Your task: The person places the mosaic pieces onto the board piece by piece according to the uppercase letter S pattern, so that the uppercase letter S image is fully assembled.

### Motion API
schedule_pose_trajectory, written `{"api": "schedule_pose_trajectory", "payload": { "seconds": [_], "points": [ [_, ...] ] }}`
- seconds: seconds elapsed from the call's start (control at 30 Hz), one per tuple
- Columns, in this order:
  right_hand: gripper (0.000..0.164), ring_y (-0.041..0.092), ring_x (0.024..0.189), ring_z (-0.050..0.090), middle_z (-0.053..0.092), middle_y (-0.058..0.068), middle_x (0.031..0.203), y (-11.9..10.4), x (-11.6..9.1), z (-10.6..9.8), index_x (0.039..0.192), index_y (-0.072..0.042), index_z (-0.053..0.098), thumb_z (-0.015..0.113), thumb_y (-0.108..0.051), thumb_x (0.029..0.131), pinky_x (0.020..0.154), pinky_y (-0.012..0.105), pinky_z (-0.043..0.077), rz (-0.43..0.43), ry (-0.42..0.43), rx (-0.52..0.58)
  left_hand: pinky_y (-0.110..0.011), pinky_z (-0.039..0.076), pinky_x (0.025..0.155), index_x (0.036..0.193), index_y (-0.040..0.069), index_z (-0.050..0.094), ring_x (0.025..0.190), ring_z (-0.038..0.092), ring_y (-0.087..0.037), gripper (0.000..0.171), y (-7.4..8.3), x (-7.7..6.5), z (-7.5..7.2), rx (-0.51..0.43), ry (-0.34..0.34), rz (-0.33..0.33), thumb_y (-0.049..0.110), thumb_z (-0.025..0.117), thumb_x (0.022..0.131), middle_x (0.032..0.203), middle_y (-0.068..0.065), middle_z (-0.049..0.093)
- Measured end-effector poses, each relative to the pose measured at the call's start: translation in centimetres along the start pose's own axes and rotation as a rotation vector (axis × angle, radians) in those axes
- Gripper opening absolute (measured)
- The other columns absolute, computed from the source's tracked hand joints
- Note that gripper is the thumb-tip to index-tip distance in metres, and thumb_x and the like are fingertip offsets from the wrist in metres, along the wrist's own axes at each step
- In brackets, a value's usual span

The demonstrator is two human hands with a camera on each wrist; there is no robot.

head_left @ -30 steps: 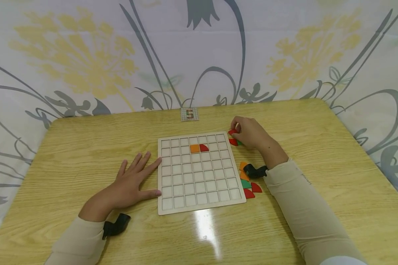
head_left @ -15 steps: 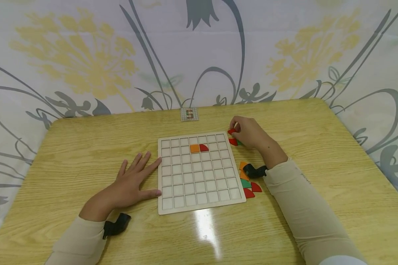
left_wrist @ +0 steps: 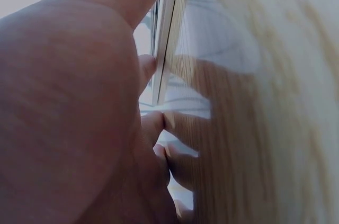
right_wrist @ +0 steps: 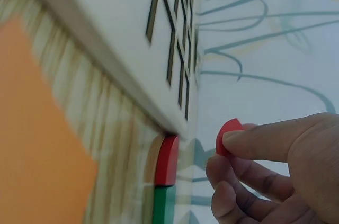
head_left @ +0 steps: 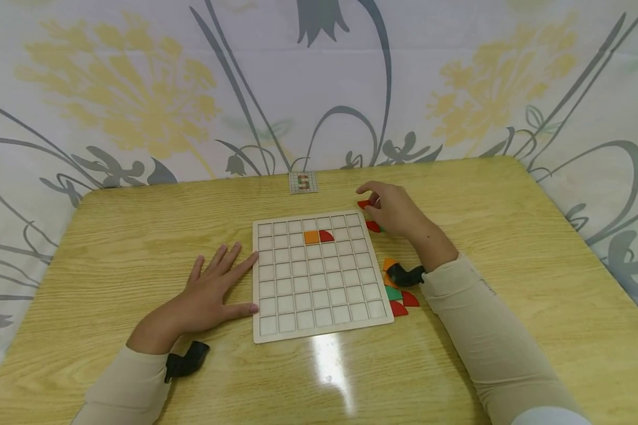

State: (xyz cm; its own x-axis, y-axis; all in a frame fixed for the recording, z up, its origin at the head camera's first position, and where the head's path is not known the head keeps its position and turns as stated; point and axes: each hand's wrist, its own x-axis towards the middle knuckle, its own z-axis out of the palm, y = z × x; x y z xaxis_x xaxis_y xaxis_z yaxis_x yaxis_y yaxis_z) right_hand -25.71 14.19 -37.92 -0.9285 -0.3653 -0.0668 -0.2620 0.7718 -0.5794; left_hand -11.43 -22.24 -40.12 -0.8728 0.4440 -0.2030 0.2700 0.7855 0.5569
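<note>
My right hand is beyond the upper right corner of a pale grid board. It pinches a red quarter-circle tile between thumb and fingers, held up off the table. The index finger is partly straightened in the head view. Along the board's left edge lies my left hand, fingers spread, with thumb and index fingertip touching the rim. An orange square tile and a red quarter-circle tile sit side by side in the board's second row from the top.
Another red tile and a green tile lie by the board's upper right edge. Lower along that side are orange tiles, a green tile and red tiles. A small pattern card lies at the table's back.
My right hand has shifted slightly left and away from me with the red tile, and its index finger has straightened somewhat. The left hand has stayed in place.
</note>
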Motion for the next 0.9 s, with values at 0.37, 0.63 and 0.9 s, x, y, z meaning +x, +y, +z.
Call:
{"api": "schedule_pose_trajectory", "payload": {
  "seconds": [0.37, 0.63, 0.9],
  "points": [
    [0.039, 0.027, 0.085, 0.061, 0.065, 0.019, 0.117, -2.2, -0.5, 0.2, 0.138, -0.006, 0.060, 0.057, -0.003, 0.100, 0.066, 0.032, 0.052, -0.083, 0.030, 0.040, -0.069, -0.012, 0.116, 0.162, 0.027, 0.020, 0.155, -0.006, -0.042, 0.091, 0.3, -0.1, -0.4, 0.005, 0.002, 0.004, 0.059, 0.065, 0.090, 0.169, -0.017, 0.002],
    [0.033, 0.027, 0.092, 0.065, 0.068, 0.017, 0.119, -3.5, -0.8, 1.0, 0.129, -0.004, 0.067, 0.060, 0.000, 0.098, 0.076, 0.035, 0.056, -0.136, 0.044, 0.079, -0.069, -0.012, 0.115, 0.162, 0.027, 0.020, 0.155, -0.007, -0.043, 0.091, 0.0, 0.1, -0.2, 0.003, 0.001, 0.009, 0.060, 0.064, 0.090, 0.169, -0.017, 0.002],
    [0.029, 0.024, 0.093, 0.066, 0.072, 0.012, 0.111, -4.7, -0.5, 2.1, 0.126, -0.005, 0.068, 0.062, -0.004, 0.098, 0.075, 0.033, 0.056, -0.181, 0.034, 0.080, -0.069, -0.012, 0.115, 0.162, 0.027, 0.021, 0.155, -0.006, -0.043, 0.091, -0.2, 0.0, 0.0, 0.005, 0.002, 0.007, 0.060, 0.065, 0.090, 0.169, -0.017, 0.003]
  ]
}}
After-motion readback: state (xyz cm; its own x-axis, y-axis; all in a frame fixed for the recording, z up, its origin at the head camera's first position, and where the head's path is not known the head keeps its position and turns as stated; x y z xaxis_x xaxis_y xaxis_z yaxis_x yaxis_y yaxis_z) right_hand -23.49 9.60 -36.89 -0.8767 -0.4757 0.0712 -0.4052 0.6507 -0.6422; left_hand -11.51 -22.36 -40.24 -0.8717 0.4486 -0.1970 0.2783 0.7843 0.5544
